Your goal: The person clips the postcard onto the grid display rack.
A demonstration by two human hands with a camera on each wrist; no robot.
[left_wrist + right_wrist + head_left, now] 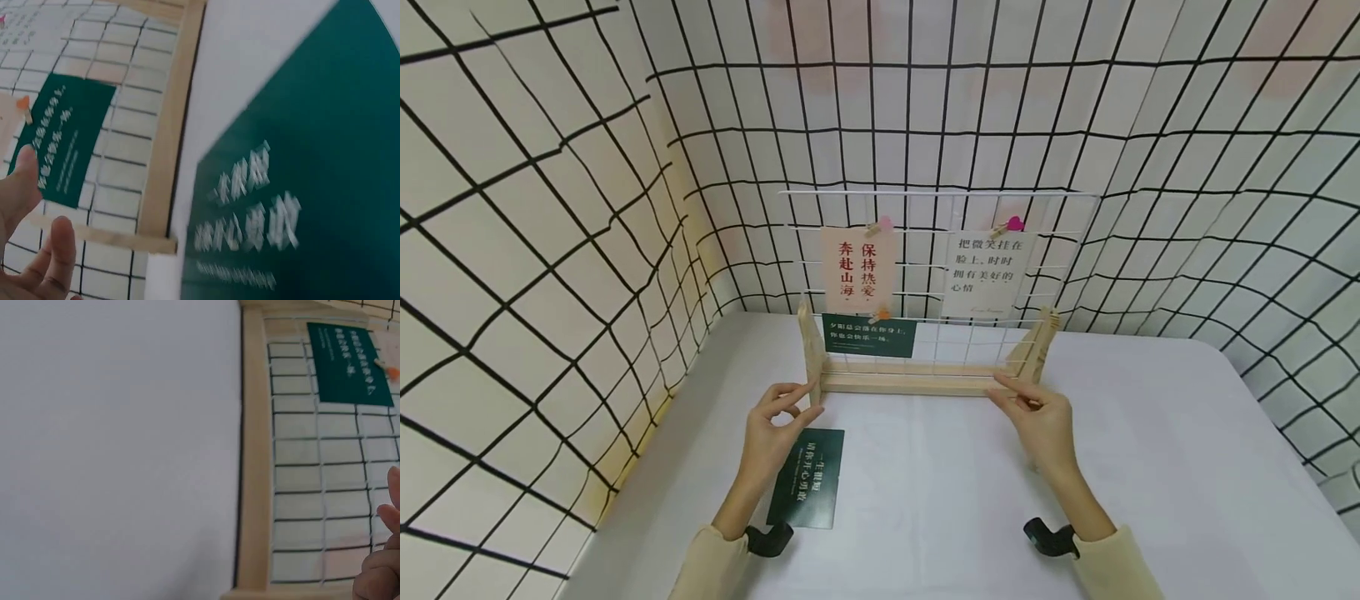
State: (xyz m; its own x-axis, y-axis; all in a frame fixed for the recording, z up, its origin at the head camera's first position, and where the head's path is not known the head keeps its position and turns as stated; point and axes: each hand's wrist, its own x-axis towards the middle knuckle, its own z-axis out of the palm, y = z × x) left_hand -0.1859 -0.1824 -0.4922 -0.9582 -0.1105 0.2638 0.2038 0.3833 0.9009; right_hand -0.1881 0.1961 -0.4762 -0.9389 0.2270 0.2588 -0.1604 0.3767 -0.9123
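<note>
A white wire grid rack (pixel 925 333) stands upright on wooden feet joined by a wooden crossbar (pixel 910 384). My left hand (pixel 771 425) is at its left foot (pixel 812 358), thumb and index finger spread apart; the left wrist view shows a gap between them. By the crossbar's right end is my right hand (pixel 1037 421), thumb and index tips a little apart, other fingers curled in. The right wrist view shows its fingertips (pixel 390 515) away from the crossbar, overlapping the grid. Beside my left forearm lies a dark green card (pixel 808 479) with white writing.
Clips hold a pink card (pixel 859 271) with red writing, a white card (pixel 987 275) and a smaller green card (pixel 868 336) on the rack. Black grid lines mark the white walls (pixel 917 100) behind and beside the white table (pixel 1150 417).
</note>
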